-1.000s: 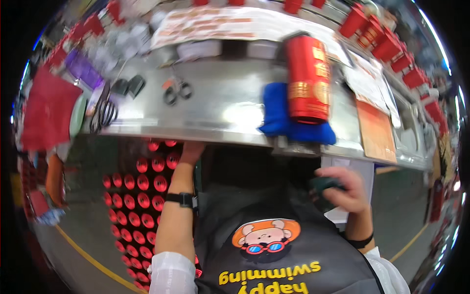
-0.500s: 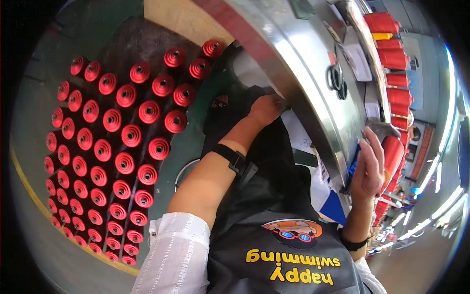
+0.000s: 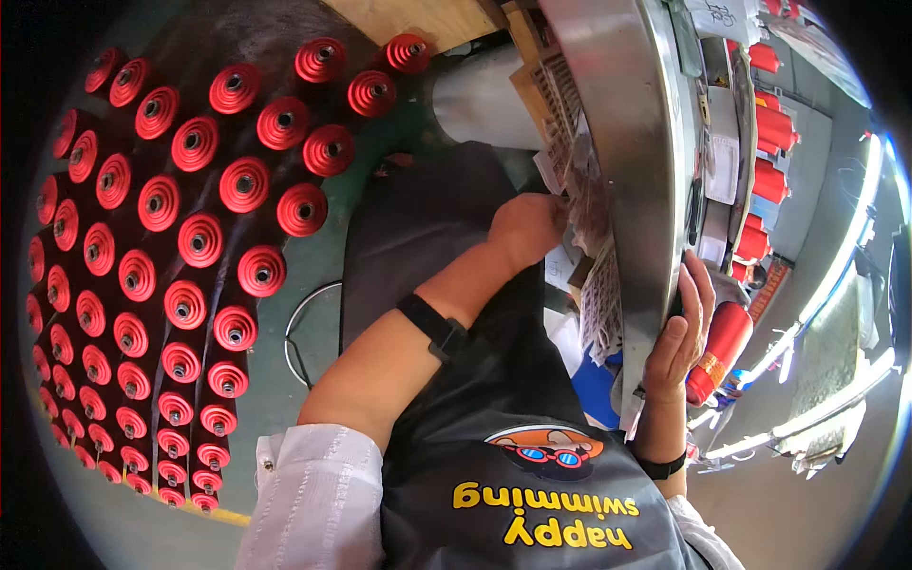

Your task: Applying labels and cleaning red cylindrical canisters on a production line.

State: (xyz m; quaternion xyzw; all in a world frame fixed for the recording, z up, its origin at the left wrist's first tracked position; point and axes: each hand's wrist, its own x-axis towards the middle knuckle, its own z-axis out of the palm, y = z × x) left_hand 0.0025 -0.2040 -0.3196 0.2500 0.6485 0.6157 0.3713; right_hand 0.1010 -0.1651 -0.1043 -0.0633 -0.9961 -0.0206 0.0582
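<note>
My left hand [image 3: 528, 231] reaches under the edge of a steel table [image 3: 638, 123], into stacked, clear-wrapped printed sheets [image 3: 600, 304] on a shelf below. Its fingertips are hidden there, so I cannot tell what they hold. My right hand [image 3: 678, 332] rests on the table's edge, fingers stretched out and thumb apart, holding nothing I can see. Beside it is a red cylindrical roll [image 3: 719, 353] with a yellow label. Black-handled scissors [image 3: 698, 195] lie on the tabletop just past the right fingertips.
Rows of red, stepped, roller-like parts [image 3: 199, 237] with metal shaft ends stand on the floor at left. White boxes [image 3: 724, 147] and more red rolls [image 3: 774, 128] line the table's far side. Near my lap are a metal hoop [image 3: 293, 332] and a blue sheet [image 3: 598, 391].
My view has turned, and the shelf of stacked sheets under the table has come into sight. My left hand has gone in among them. My right hand has settled lower on the table edge.
</note>
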